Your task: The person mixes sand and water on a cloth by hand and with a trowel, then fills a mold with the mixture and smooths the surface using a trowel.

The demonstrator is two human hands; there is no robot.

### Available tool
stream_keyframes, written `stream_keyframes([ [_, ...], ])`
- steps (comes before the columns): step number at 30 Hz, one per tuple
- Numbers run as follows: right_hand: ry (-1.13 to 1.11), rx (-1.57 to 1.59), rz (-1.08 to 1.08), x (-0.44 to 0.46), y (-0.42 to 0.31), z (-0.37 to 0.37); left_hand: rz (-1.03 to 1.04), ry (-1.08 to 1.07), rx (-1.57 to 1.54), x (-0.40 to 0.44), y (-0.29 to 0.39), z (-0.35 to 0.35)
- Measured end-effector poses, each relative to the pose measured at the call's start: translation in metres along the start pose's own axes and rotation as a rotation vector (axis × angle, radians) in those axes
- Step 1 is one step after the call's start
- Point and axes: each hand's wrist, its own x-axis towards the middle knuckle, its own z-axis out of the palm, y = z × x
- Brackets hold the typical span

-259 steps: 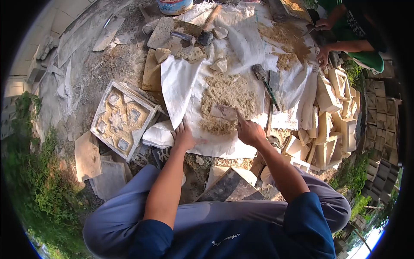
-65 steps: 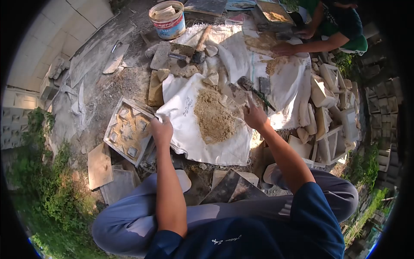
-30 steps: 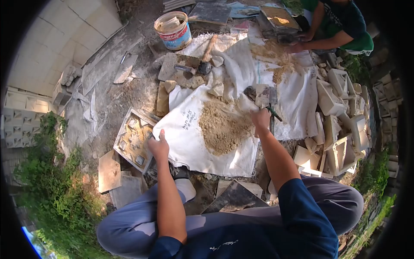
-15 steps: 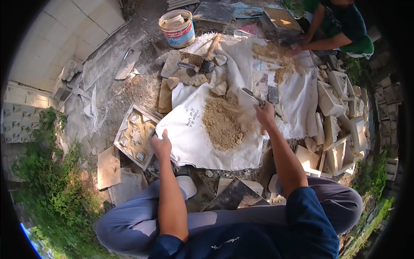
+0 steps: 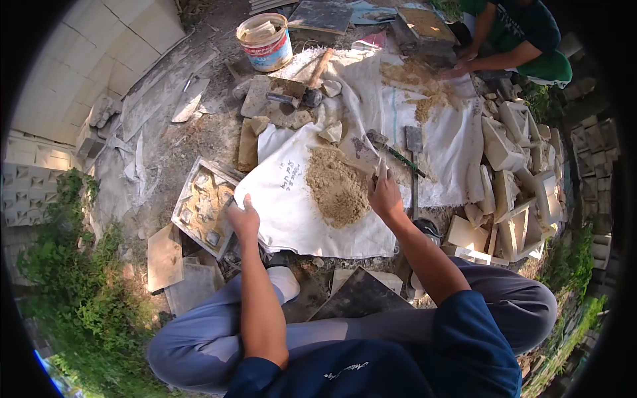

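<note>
your left hand (image 5: 243, 219) pinches the sack (image 5: 279, 222), your right hand (image 5: 386, 194) grips a scraper (image 5: 360, 156), seemingly gathering sand (image 5: 337, 191); the next stroke needs taut cloth.

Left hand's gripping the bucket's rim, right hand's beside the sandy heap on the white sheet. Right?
No: the head view shows the left hand gripping the white sheet, not the bucket. The right hand is beside the sandy heap on it.

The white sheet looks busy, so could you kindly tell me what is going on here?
The left hand holds the left edge of the sheet. The right hand holds a flat slab beside the heaped sand. A tray lies by the left hand; a second person is at far right.
</note>
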Motion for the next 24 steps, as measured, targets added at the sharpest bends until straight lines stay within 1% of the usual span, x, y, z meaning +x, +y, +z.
stream_keyframes([
  [1, -0.162, -0.032, 0.056, 0.002, -0.009, -0.011, 0.0, 0.001, 0.001, 0.003, -0.003, -0.002],
  [2, -0.324, -0.066, 0.111, 0.004, -0.015, -0.018, 0.028, -0.018, -0.069, 0.008, -0.005, -0.004],
  [3, -0.323, -0.068, 0.113, 0.004, -0.016, -0.018, 0.056, -0.038, -0.14, 0.012, -0.009, -0.004],
  [5, -0.472, -0.057, -0.014, 0.005, -0.017, -0.019, 0.061, -0.017, -0.11, 0.015, -0.016, 0.001],
  [6, -0.474, -0.059, -0.013, 0.002, -0.01, -0.009, 0.066, 0.006, -0.078, 0.015, -0.02, 0.004],
  [7, -0.552, -0.116, 0.043, -0.002, 0.004, 0.013, 0.066, 0.006, -0.078, 0.016, -0.024, 0.007],
  [9, -0.629, -0.173, 0.101, -0.013, 0.009, 0.026, 0.053, 0.016, -0.01, 0.017, -0.029, 0.011],
  [11, -0.623, -0.119, 0.063, -0.035, -0.004, 0.03, 0.067, 0.032, -0.001, 0.015, -0.019, 0.006],
  [12, -0.805, -0.169, 0.019, -0.028, -0.012, 0.019, 0.084, 0.045, 0.009, 0.014, -0.013, 0.002],
  [14, -0.78, -0.168, 0.034, -0.022, -0.032, -0.001, 0.081, 0.022, -0.015, 0.01, -0.001, -0.006],
  [16, -0.764, -0.164, 0.046, -0.02, -0.032, 0.003, 0.072, 0.001, -0.032, 0.012, -0.011, -0.002],
  [18, -0.589, -0.094, 0.211, -0.014, -0.024, 0.016, 0.054, -0.024, -0.048, 0.015, -0.02, 0.002],
  [19, -0.593, -0.095, 0.202, -0.018, -0.024, 0.019, 0.047, -0.016, -0.048, 0.014, -0.02, 0.001],
  [21, -0.705, -0.16, 0.142, -0.025, -0.027, 0.021, 0.081, 0.03, -0.055, 0.011, -0.011, 0.003],
  [22, -0.72, -0.138, 0.091, -0.023, -0.026, 0.02, 0.101, 0.043, -0.075, 0.007, -0.001, -0.003],
  [24, -0.719, -0.123, 0.071, -0.024, -0.033, 0.007, 0.07, 0.013, -0.078, 0.009, -0.006, -0.004],
])
